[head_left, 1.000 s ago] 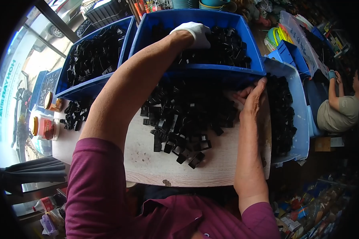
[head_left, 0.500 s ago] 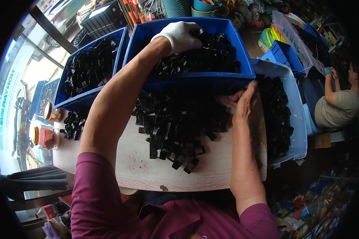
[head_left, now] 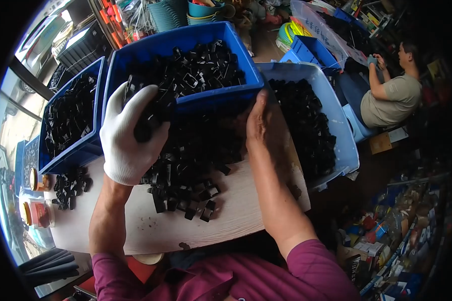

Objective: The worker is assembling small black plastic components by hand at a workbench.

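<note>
My left hand [head_left: 126, 143], in a white knit glove, is curled round a clump of black plastic pieces [head_left: 155, 108] at the near left corner of a large blue bin [head_left: 186, 96]. That bin holds many of the same small angular pieces. Bare, my right hand [head_left: 257, 120] grips the bin's near right corner, thumb up along the rim; its fingers are mostly hidden in shadow. Below the bin's front wall, a loose heap of black pieces [head_left: 186, 188] is spread over the pale wooden table [head_left: 221, 215].
A narrower blue bin [head_left: 68, 163] of black parts stands at left, near a small pile [head_left: 70, 188] and a lidded jar [head_left: 37, 213]. To the right is a translucent tub [head_left: 344, 150] of black parts. Beyond it sits another person [head_left: 391, 95]. Clutter covers the floor at lower right.
My left hand has come out of the large bin, back toward me, with black pieces in it. My right hand stays at the bin's corner. The whole view has shifted and turned.
</note>
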Demonstrator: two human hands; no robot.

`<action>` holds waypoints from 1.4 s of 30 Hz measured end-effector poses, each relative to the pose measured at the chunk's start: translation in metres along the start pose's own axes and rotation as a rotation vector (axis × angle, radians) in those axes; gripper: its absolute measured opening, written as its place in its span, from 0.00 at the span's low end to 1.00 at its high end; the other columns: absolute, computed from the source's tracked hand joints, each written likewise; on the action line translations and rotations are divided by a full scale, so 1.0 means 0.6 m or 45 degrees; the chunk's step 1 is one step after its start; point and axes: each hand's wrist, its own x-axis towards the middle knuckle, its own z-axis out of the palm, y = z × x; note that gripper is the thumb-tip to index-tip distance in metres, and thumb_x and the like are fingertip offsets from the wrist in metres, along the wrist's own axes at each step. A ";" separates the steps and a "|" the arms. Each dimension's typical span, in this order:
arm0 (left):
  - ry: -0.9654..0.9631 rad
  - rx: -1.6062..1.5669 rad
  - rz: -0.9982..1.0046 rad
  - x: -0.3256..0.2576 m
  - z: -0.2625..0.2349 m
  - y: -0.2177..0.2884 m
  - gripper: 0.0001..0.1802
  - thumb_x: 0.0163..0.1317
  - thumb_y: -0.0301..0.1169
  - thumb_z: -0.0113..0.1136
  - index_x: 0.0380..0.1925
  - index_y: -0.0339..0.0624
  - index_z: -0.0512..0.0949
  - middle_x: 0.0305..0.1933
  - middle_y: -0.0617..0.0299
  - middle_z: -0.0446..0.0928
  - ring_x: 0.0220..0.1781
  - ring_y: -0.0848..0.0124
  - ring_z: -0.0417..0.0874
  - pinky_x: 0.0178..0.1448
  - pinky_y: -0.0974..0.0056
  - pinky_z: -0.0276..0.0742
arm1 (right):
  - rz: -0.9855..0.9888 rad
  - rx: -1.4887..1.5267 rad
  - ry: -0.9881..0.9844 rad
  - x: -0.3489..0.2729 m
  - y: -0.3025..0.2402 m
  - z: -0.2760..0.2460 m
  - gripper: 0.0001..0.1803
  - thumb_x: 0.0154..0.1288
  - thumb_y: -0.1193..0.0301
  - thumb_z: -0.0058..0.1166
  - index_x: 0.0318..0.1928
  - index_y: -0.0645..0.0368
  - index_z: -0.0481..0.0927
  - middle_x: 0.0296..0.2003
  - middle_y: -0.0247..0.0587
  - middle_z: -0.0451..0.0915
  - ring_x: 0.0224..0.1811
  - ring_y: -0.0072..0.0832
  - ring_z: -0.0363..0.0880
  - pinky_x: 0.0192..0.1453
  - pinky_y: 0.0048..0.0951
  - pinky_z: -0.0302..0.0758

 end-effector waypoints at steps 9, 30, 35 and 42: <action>-0.113 0.128 -0.045 -0.094 0.035 0.021 0.36 0.36 0.20 0.73 0.55 0.45 0.83 0.69 0.37 0.69 0.67 0.42 0.74 0.68 0.48 0.75 | 0.235 0.358 -0.112 0.006 0.023 0.023 0.49 0.70 0.25 0.32 0.29 0.65 0.76 0.16 0.39 0.70 0.20 0.33 0.77 0.26 0.35 0.79; -0.245 0.048 -0.066 -0.113 0.022 0.028 0.32 0.48 0.33 0.79 0.57 0.43 0.83 0.69 0.35 0.71 0.67 0.41 0.75 0.69 0.47 0.73 | 0.200 0.529 -0.051 0.001 0.021 0.034 0.45 0.73 0.30 0.37 0.25 0.65 0.74 0.16 0.40 0.72 0.18 0.33 0.78 0.24 0.35 0.84; -0.158 -0.021 -0.067 -0.114 0.018 0.017 0.24 0.53 0.32 0.76 0.52 0.44 0.84 0.63 0.40 0.76 0.60 0.45 0.80 0.64 0.52 0.77 | 0.330 0.613 -0.129 -0.006 -0.029 -0.003 0.47 0.73 0.32 0.42 0.60 0.71 0.68 0.19 0.36 0.69 0.22 0.30 0.74 0.29 0.35 0.85; -0.002 -0.143 -0.142 -0.147 0.004 -0.012 0.16 0.60 0.21 0.67 0.49 0.44 0.86 0.58 0.41 0.80 0.58 0.47 0.83 0.59 0.55 0.82 | 0.326 0.462 -0.208 -0.007 -0.025 0.001 0.50 0.75 0.33 0.35 0.69 0.73 0.62 0.23 0.40 0.71 0.28 0.31 0.77 0.41 0.36 0.87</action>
